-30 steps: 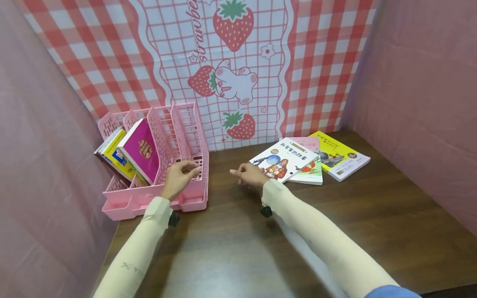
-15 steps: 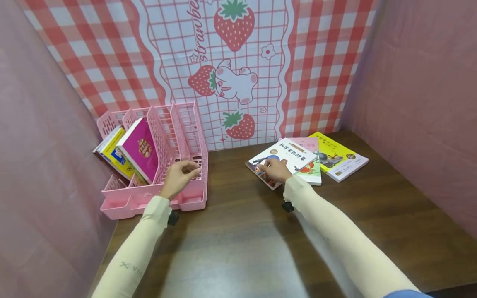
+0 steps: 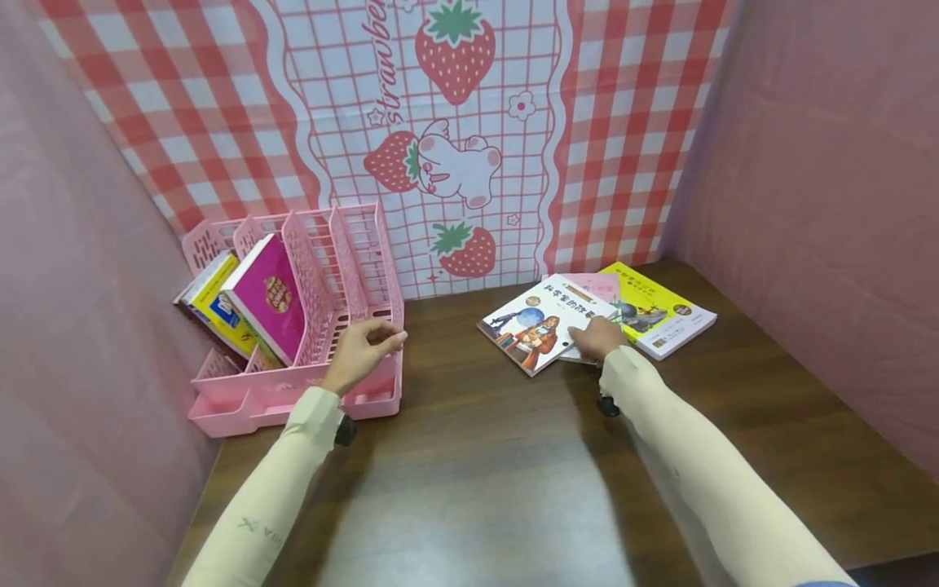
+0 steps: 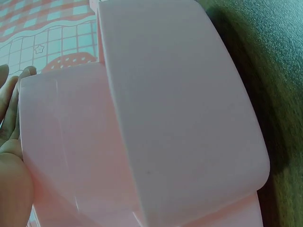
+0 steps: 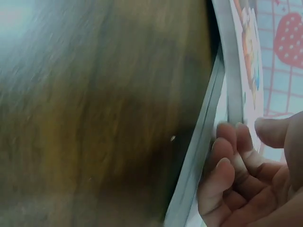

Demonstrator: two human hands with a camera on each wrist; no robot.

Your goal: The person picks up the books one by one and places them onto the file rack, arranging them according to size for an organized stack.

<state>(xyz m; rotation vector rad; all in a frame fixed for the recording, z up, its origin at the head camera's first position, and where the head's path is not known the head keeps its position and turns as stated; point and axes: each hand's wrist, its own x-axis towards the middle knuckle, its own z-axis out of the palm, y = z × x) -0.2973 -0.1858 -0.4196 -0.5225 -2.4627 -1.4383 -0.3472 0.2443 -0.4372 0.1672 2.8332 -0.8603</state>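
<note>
My left hand (image 3: 363, 355) is at the front right of the pink book rack (image 3: 293, 377), fingers loosely bent with nothing visible between them. In the left wrist view, that hand (image 4: 13, 156) shows at the left edge, beside the rack's smooth panel (image 4: 184, 109). My right hand (image 3: 600, 337) is at the near right corner of a white picture book (image 3: 539, 322), the top of an overlapping pile. Seen from the right wrist, the thumb (image 5: 272, 131) lies over its cover and curled fingers (image 5: 222, 177) meet its edge. Under it lies a pink-covered book (image 3: 597, 284), partly hidden by the hand.
A yellow book (image 3: 649, 306) lies to the right of the pile on the brown wooden table (image 3: 469, 456). A magenta book (image 3: 275, 297) and a yellow-and-blue book (image 3: 231, 306) lean in the rack's left slots. A strawberry-print cloth (image 3: 455, 155) hangs behind; pink curtains flank both sides.
My right hand has moved right, from beside the white book across its cover to its near right corner. The left hand has stayed at the rack.
</note>
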